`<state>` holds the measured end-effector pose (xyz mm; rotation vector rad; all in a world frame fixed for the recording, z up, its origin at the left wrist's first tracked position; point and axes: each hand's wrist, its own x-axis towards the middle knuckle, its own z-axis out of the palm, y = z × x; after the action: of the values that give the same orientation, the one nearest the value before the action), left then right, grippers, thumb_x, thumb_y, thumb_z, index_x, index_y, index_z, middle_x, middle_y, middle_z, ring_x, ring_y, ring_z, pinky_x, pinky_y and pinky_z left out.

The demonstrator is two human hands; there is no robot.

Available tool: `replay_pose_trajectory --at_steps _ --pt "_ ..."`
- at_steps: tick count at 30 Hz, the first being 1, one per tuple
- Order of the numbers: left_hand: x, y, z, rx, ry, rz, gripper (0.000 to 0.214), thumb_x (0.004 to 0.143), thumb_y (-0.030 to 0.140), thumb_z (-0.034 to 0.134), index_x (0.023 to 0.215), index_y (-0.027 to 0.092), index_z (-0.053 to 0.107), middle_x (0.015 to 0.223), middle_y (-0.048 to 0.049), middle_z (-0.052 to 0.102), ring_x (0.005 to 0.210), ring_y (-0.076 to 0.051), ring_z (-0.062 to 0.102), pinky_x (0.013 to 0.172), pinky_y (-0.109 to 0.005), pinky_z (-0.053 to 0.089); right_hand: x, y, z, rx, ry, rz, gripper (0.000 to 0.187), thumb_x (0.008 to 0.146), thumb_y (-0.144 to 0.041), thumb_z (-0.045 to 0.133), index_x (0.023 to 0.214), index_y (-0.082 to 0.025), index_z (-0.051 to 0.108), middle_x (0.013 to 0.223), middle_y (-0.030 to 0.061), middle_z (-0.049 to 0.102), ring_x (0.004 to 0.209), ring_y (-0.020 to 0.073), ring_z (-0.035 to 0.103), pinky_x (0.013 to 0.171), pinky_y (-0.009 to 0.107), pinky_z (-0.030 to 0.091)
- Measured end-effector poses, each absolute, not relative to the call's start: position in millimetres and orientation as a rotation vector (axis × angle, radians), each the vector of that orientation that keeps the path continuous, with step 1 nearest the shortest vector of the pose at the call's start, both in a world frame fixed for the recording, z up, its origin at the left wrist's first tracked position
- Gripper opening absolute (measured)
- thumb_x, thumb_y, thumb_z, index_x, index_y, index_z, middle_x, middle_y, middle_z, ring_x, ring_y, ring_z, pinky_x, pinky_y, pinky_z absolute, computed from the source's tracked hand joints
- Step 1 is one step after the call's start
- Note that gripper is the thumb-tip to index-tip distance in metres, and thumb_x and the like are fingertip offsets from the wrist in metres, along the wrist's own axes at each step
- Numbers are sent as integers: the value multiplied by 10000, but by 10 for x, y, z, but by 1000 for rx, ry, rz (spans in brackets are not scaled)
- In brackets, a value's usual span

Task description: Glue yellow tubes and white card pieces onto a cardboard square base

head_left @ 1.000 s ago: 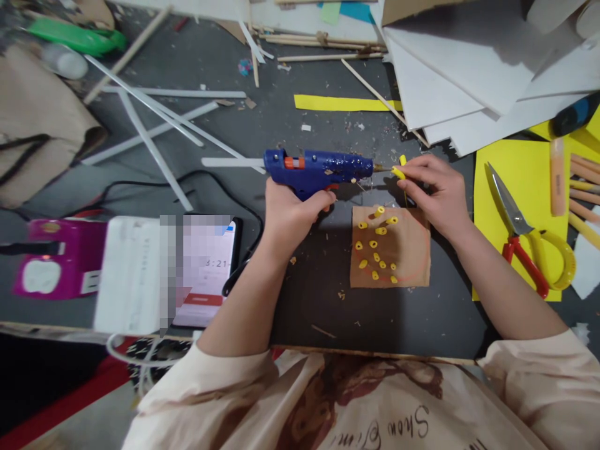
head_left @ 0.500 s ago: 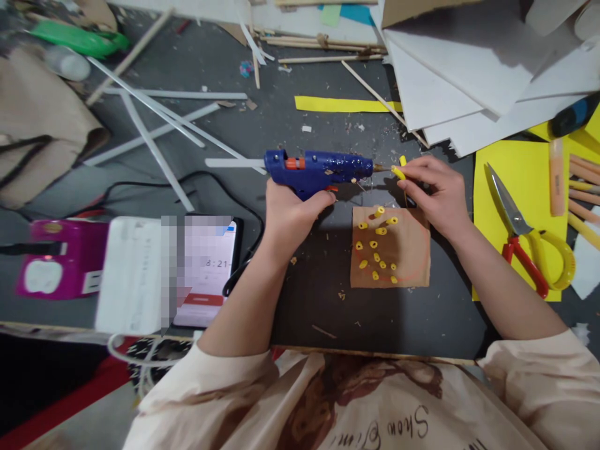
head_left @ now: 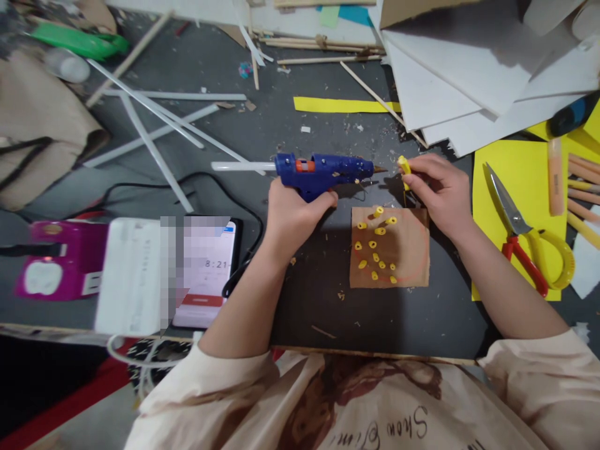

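Observation:
My left hand (head_left: 295, 215) is closed around the grip of a blue glue gun (head_left: 323, 172) that lies level, nozzle pointing right, with a white glue stick (head_left: 241, 166) poking out of its back. My right hand (head_left: 438, 190) pinches a small yellow piece (head_left: 404, 166) just right of the nozzle, a small gap between them. Below both hands lies a brown cardboard square (head_left: 407, 250) with several small yellow pieces (head_left: 375, 247) stuck on it and a faint red circle drawn round them.
Red and yellow scissors (head_left: 525, 244) rest on a yellow sheet (head_left: 490, 187) at the right, beside pencils (head_left: 584, 187). White boards (head_left: 450, 75) are stacked at the back right. White strips (head_left: 154, 119) lie at the left. A phone (head_left: 206, 269) and a magenta box (head_left: 56, 256) sit near the front edge.
The glue gun has shifted a little to the right and its nozzle has come off the yellow piece. My right hand has turned the piece more upright.

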<state>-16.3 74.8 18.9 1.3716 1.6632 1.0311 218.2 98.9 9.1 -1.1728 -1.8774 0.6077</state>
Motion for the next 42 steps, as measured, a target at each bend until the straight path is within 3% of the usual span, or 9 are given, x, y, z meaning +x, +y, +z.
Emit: replay_pose_trajectory --at_steps 6,11,23,42 --pt "-169 751 177 1250 1721 1144 135 620 278 678 622 189 576 560 22 539 444 -95 429 402 -250 325 2320 939 564 -1237 -2188 634 226 933 -315 562 1088 -282 723 923 21 732 797 178 663 719 329 504" --pt "-170 756 175 1229 1732 1161 144 605 270 684 614 189 565 551 28 546 407 -86 419 382 -254 314 2326 863 802 -1253 -2348 700 138 887 -254 595 921 -242 728 867 13 736 679 146 624 617 281 458" --pt "-142 752 226 1222 1735 1175 149 580 283 680 610 197 562 535 33 538 424 -91 428 392 -247 333 2240 841 720 -1276 -2578 715 181 845 -140 515 845 -191 688 852 55 711 757 179 636 656 294 431" --pt "-146 743 233 1260 1729 1126 109 623 255 659 606 189 574 575 14 550 448 -95 426 410 -256 342 2228 834 750 -1249 -2533 755 167 857 -187 540 903 -201 700 830 44 710 723 168 628 633 275 428"
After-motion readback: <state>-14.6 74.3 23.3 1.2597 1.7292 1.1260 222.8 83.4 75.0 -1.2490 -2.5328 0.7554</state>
